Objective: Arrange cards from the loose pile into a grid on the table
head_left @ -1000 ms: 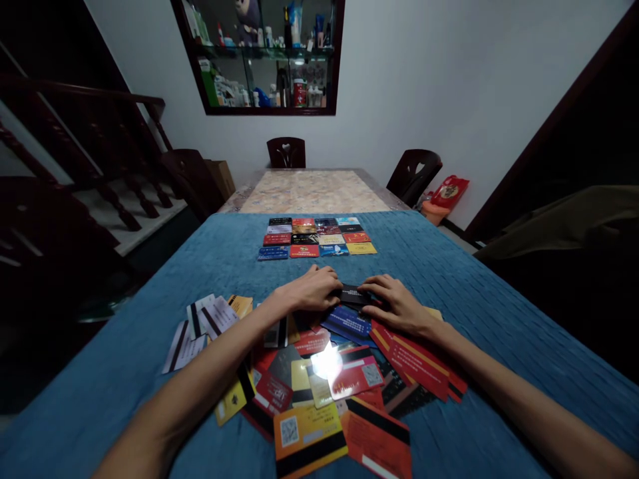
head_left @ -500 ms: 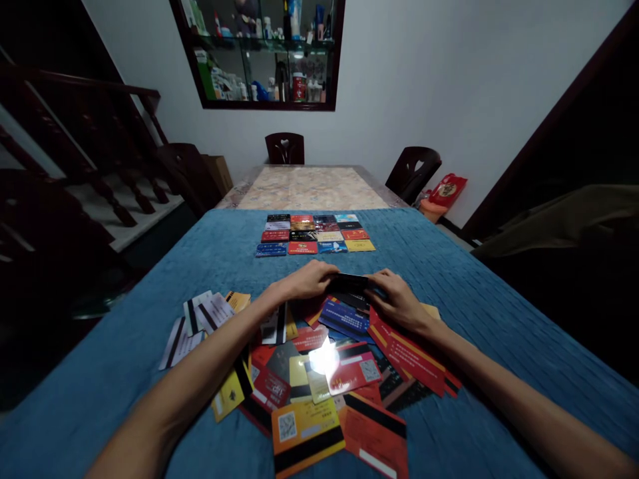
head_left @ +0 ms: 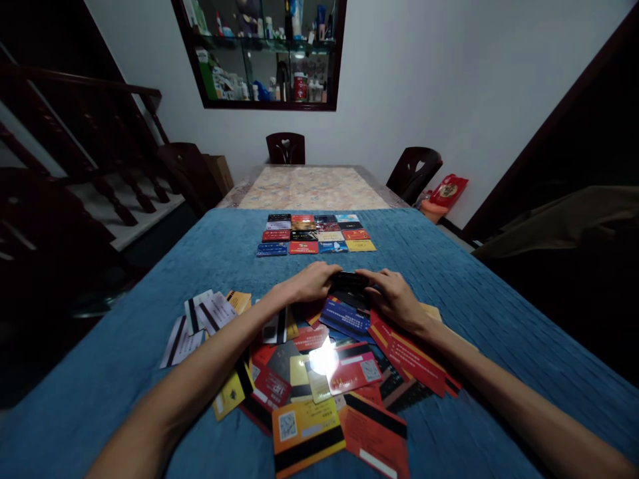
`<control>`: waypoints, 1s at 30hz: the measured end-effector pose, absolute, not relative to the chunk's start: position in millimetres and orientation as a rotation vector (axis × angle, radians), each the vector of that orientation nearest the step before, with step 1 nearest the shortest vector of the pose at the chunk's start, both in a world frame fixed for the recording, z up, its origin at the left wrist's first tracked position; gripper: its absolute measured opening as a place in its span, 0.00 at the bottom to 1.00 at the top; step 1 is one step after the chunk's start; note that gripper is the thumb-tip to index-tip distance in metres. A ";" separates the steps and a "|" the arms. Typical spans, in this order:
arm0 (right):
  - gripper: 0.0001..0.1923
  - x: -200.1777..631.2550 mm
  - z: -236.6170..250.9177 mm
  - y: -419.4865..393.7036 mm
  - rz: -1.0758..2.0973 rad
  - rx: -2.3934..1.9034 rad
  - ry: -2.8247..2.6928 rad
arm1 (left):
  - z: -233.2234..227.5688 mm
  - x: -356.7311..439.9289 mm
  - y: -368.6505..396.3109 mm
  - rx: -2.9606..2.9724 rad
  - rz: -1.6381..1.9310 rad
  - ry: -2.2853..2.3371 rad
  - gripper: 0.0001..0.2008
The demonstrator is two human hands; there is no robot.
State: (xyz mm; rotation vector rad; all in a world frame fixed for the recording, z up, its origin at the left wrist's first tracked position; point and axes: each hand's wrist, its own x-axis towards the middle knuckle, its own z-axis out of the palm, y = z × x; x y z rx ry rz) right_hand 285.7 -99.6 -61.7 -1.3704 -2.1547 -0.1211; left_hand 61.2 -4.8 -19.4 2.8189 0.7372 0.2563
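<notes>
My left hand (head_left: 310, 283) and my right hand (head_left: 392, 297) meet above the far edge of a loose pile of plastic cards (head_left: 329, 372) on a blue cloth (head_left: 449, 266). Between their fingertips they hold a black card (head_left: 349, 279), lifted slightly off the pile. A blue card (head_left: 345, 316) lies just below it, and red cards (head_left: 412, 356) lie under my right wrist. Farther away, cards are laid out in a neat grid (head_left: 314, 234) of three rows.
A few pale cards (head_left: 197, 322) lie apart at the left of the pile. Beyond the cloth the bare marbled tabletop (head_left: 309, 188) shows, with dark chairs (head_left: 285, 148) around it. A stair railing (head_left: 80, 133) stands at left, a glass cabinet (head_left: 264, 53) on the far wall.
Both hands have raised the black card off the pile and carried it slightly away from me. The pile and the grid have not changed.
</notes>
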 end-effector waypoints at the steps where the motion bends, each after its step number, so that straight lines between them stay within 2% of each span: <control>1: 0.23 285.8 -62.1 -99.3 -0.134 -1.372 -2.156 | -19.7 61.3 -4.8 2.825 0.258 0.732 0.18; 14: 0.20 283.9 -66.9 -97.4 -0.361 -1.307 -2.165 | -19.3 63.8 -8.7 2.810 0.323 0.679 0.18; 20: 0.26 281.6 -62.2 -99.9 -0.403 -1.317 -2.149 | -14.7 64.9 -10.8 2.779 0.376 0.719 0.17; 30: 0.27 283.1 -57.0 -100.4 -0.623 -1.308 -2.109 | -6.6 64.0 -13.6 2.705 0.458 0.680 0.16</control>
